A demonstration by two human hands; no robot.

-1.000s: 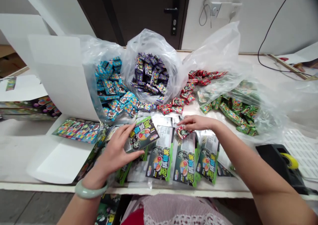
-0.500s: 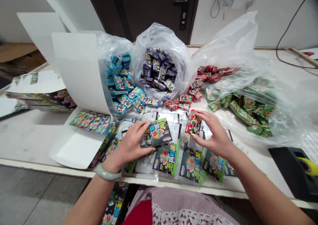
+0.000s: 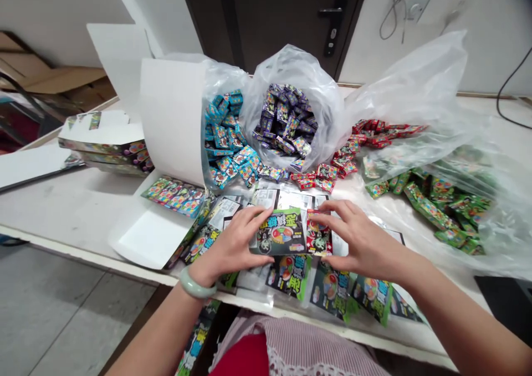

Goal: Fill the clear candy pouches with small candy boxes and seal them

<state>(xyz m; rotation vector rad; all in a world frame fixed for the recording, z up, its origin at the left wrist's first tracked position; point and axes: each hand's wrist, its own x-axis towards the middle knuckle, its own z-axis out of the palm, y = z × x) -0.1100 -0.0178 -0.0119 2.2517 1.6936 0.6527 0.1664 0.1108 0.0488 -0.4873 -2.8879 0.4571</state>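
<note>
While the left hand (image 3: 230, 246) grasps the left end of a black-and-green candy packet (image 3: 279, 232), the right hand (image 3: 366, 237) curls its fingers over a small red candy packet (image 3: 320, 237), which seems to sit just behind that packet's right edge, though the overlap is hard to make out. Both hands are closed on their packets, directly above a overlapping row of green-edged candy bags (image 3: 332, 287) lying on the white counter (image 3: 75, 199). A pale jade bangle (image 3: 197, 284) circles the left wrist. Left of the hands, a strip of multicoloured candy boxes (image 3: 174, 197) lies on a white cardboard flap (image 3: 149, 243), and flat-packed printed cartons (image 3: 106, 149) are stacked further back. Ahead, clear plastic bags hold loose blue packets (image 3: 222, 138) and purple packets (image 3: 285, 118), with red packets (image 3: 349, 143) spilling to the right of them. Green packets (image 3: 440, 210) lie under clear plastic (image 3: 415, 93) further right. A tall white cardboard sheet (image 3: 172, 116) stands curved against the blue heap. Behind the counter is a dark door (image 3: 282, 21) with a black handle (image 3: 336, 16), set in a white wall (image 3: 490, 32).
</note>
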